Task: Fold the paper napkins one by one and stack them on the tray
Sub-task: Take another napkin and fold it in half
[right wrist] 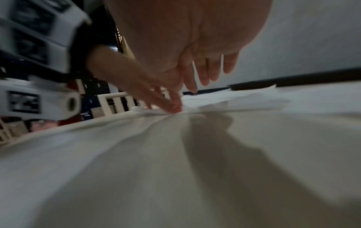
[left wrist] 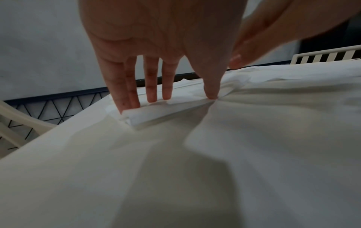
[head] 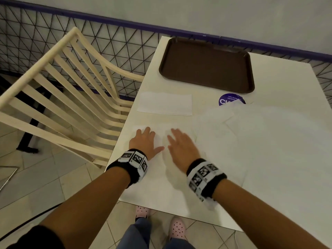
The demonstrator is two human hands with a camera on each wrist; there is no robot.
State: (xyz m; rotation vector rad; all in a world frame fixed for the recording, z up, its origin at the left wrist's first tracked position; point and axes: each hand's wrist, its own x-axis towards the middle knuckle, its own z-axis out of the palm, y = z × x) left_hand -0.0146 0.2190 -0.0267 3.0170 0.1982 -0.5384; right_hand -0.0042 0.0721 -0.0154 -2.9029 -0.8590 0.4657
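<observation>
Left hand (head: 146,141) and right hand (head: 181,146) lie flat, fingers spread, pressing a paper napkin (head: 158,177) at the table's (head: 287,83) near left corner. A folded napkin (head: 165,104) lies beyond; the brown tray (head: 206,63) sits at the far edge.

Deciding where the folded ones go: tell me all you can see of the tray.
The tray is dark brown and rectangular, with rounded corners and a low raised rim; it looks like plastic. It lies flat at the table's far end, near the wall. Nothing lies in it. No hand touches it.
</observation>
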